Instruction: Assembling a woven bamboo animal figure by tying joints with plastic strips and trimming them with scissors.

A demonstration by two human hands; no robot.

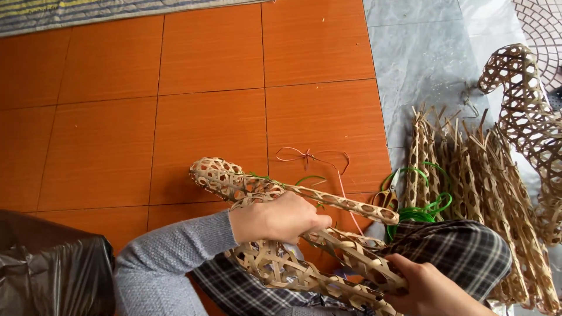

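Presently, the woven bamboo piece lies across the person's lap, low in the frame at about 6 o'clock. It is an open-lattice work of several long tubes joined together. Its long axis runs from 10 o'clock, where a rounded closed end stands free above the floor, down to 4 o'clock at the lap.

The left hand is clenched over the top of the piece near its middle, fingers wrapped round one tube. The right hand grasps the lower end at 4 o'clock, and it is partly cut by the frame edge. The left hand is nearer the free rounded end; the right is nearer the body.

At 3 o'clock of the hands, a loop of green cord and a pair of scissors lie on the floor. Beyond them stands a row of similar bamboo tubes, unfinished strips pointing up. A larger woven form rests at 2 o'clock. A pink string lies at 12 o'clock, and a black plastic bag at 8 o'clock.

The floor is of orange tiles, meeting grey stone on the right.
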